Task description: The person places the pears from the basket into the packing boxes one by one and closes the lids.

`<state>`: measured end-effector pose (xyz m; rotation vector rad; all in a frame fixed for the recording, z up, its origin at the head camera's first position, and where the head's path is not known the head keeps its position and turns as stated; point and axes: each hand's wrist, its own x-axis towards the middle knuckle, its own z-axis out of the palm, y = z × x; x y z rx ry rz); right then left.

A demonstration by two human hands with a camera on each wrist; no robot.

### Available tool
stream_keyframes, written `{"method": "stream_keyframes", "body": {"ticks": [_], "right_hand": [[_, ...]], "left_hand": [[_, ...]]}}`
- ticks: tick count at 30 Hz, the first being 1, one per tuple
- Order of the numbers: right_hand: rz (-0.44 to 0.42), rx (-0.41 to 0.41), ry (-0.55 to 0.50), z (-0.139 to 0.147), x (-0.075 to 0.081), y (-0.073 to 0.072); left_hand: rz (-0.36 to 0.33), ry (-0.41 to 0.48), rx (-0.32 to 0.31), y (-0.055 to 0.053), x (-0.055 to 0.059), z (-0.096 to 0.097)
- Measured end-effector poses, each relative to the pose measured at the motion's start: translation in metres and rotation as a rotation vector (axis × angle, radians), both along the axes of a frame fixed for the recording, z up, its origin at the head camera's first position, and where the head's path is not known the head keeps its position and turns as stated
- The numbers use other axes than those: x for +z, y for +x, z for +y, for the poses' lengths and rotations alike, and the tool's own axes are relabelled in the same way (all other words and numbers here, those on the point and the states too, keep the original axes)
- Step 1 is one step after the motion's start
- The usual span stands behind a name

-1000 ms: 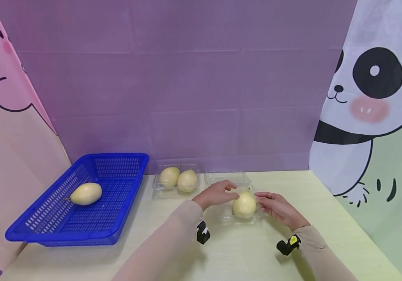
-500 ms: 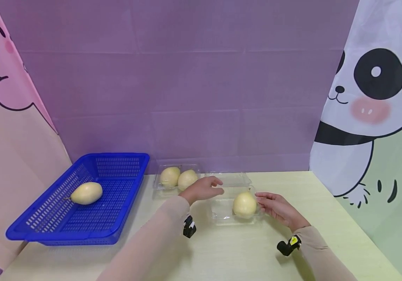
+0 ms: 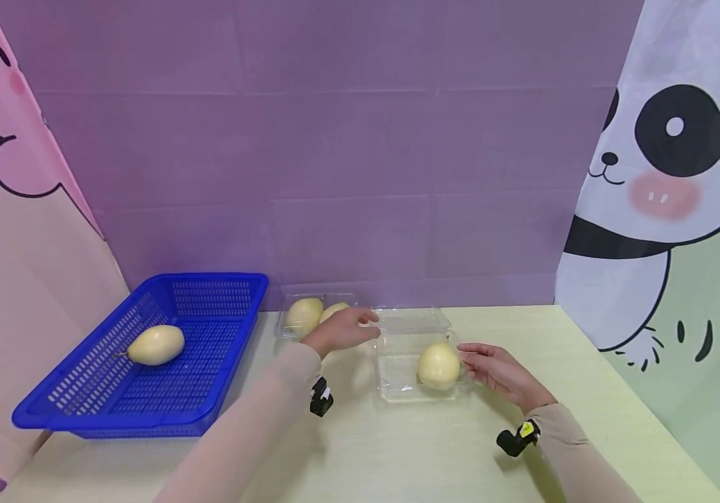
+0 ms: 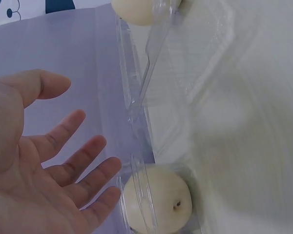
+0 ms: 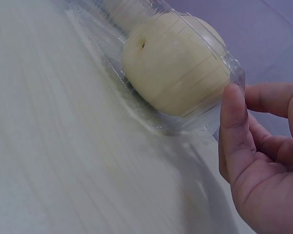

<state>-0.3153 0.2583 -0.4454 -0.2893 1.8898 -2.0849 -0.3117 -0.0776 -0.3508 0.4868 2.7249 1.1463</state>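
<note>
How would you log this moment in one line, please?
left hand: empty | right hand: pinching edge of open box | open box: one fruit | rear box: two fruits | blue basket: one fruit

Four pears (image 3: 438, 366), two boxes, one basket (image 3: 202, 363), two wrist cameras (image 3: 519, 439)
The basket holds one pear, the left box (image 3: 281, 328) two, the right box (image 3: 397, 370) one; one left hand (image 3: 339, 330) and one right hand (image 3: 499, 372) show.

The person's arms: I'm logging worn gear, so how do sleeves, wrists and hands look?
The left sleeve and right sleeve are long, plain and pale beige-pink. The black left wrist device shows a whitish patch, the black right wrist device a yellow patch. Left hand and right hand: ungloved.
</note>
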Motion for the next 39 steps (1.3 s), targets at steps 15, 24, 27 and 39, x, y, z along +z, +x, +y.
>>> {"method": "stream_keyframes", "body": {"ticks": [15, 24, 27, 39], "right_hand": [[-0.012, -0.015, 0.007, -0.001, 0.001, 0.002], [-0.014, -0.025, 0.016, -0.003, 0.001, 0.002], [-0.010, -0.020, 0.022, -0.002, 0.001, 0.002], [-0.016, -0.028, 0.027, -0.001, 0.002, 0.001]], "left_hand": [[-0.008, 0.002, 0.113, -0.011, 0.016, -0.042], [-0.011, 0.081, 0.145, -0.017, 0.035, -0.075], [0.004, 0.077, 0.170, -0.019, 0.040, -0.086], [-0.006, 0.057, 0.250, -0.018, 0.059, -0.121]]}}
